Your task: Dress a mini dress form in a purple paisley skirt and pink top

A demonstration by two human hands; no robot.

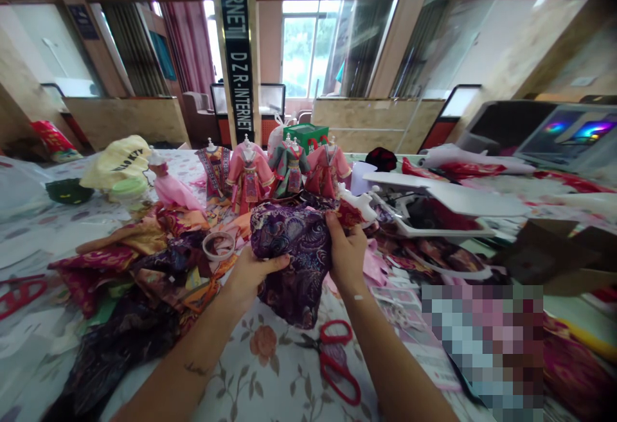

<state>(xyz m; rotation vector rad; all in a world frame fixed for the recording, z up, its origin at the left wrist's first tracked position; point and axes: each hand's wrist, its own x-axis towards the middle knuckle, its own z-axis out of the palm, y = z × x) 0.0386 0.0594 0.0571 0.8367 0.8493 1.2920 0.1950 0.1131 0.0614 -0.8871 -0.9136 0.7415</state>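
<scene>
A piece of dark purple paisley fabric [301,248] is held up between my two hands, over the middle of the table. My left hand [253,271] grips its left edge, with the thumb lying across the front. At the upper right, my right hand [346,248] pinches the cloth with the thumb on top. The fingers behind the fabric are hidden. Just below the cloth lie red-handled scissors [337,361] on the flowered tablecloth [255,390]. A white doll-sized dress form [359,207] leans beyond my right hand.
Small dress forms in pink and green robes [248,175] stand at the back. Heaped fabric scraps [159,255] and a roll of tape [218,246] lie left. On the right are a white lidded box [448,197] and a cardboard box [544,255]. More red scissors [22,295] sit far left.
</scene>
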